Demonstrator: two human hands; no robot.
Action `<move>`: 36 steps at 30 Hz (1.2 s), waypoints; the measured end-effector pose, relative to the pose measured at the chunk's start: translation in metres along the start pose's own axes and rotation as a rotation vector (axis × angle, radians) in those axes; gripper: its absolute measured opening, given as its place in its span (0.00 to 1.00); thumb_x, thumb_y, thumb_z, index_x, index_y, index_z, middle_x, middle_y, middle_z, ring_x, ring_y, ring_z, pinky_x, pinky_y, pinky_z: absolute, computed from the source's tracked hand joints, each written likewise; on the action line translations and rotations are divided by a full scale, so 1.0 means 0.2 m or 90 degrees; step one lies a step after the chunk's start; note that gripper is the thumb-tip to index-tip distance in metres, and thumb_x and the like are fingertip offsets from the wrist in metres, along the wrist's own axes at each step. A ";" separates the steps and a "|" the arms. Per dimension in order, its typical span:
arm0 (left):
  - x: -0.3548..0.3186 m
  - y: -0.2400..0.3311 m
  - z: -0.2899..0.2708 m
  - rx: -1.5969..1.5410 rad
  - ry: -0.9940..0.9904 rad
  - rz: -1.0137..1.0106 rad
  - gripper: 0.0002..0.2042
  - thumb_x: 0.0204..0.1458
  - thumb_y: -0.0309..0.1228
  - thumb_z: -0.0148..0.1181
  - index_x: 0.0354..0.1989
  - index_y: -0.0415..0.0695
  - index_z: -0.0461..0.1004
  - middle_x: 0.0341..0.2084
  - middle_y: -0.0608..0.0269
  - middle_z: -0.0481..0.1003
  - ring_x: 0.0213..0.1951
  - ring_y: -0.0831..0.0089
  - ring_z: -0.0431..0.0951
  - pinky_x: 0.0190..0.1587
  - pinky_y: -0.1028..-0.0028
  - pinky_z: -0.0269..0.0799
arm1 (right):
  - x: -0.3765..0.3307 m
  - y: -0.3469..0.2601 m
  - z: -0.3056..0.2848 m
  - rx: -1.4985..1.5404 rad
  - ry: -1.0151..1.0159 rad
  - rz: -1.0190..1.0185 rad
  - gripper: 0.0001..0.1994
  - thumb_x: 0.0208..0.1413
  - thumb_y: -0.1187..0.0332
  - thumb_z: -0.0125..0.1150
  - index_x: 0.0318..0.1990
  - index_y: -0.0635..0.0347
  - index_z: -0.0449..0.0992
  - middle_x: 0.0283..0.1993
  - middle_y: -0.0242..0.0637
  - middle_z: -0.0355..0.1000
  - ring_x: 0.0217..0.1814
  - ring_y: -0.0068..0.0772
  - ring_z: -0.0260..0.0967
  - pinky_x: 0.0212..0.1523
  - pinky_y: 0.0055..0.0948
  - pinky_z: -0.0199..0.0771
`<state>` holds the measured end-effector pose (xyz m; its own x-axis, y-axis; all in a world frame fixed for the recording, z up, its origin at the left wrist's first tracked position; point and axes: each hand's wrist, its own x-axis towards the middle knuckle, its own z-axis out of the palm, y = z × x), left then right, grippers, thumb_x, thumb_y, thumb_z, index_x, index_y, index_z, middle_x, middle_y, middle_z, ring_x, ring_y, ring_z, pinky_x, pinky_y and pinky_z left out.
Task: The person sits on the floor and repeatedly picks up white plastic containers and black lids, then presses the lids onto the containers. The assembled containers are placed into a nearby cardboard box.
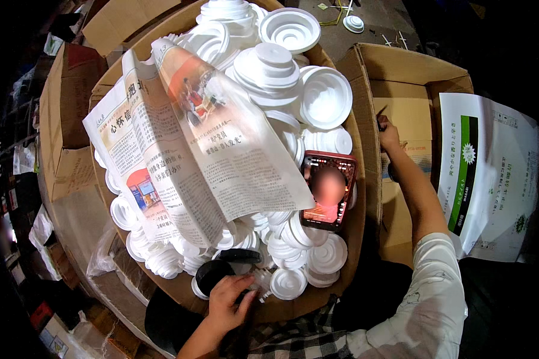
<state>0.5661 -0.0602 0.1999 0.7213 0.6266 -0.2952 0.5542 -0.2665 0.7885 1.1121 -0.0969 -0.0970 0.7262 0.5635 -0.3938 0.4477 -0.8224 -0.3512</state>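
My left hand (pixel 226 302) is at the near edge of a large cardboard box, its fingers curled around a black round plastic part (pixel 214 274). Just beyond lies a second black disc (pixel 241 256), and by my fingertips is a small clear plastic piece (pixel 262 280). Over an open cardboard box on the right, my right hand (pixel 389 134) is closed with a small dark thing at its fingers, too small to name. White stepped round plastic parts (pixel 266 69) are heaped in the large box, partly hidden by an open newspaper (pixel 191 137).
A phone in a red case (pixel 330 191), its screen lit, lies on the white parts. Beside the right-hand box (pixel 413 60) stands a white printed sheet or bag (pixel 491 179). Another carton (pixel 72 125) is at the left. A white part (pixel 353 24) lies on the far floor.
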 end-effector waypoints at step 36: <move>-0.18 0.16 0.00 -0.091 0.075 0.096 0.13 0.42 0.25 0.60 0.38 0.39 0.72 0.34 0.53 0.74 0.35 0.57 0.74 0.38 0.70 0.69 | -0.85 -0.31 -0.86 0.893 0.091 -0.087 0.11 0.50 0.70 0.60 0.40 0.62 0.71 0.39 0.35 0.71 0.41 0.30 0.69 0.42 0.30 0.70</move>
<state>0.5582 -0.0912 0.2345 0.7331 0.6713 -0.1094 0.3728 -0.2621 0.8901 1.0515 -0.1541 0.1386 0.8040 0.5484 -0.2297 -0.3027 0.0450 -0.9520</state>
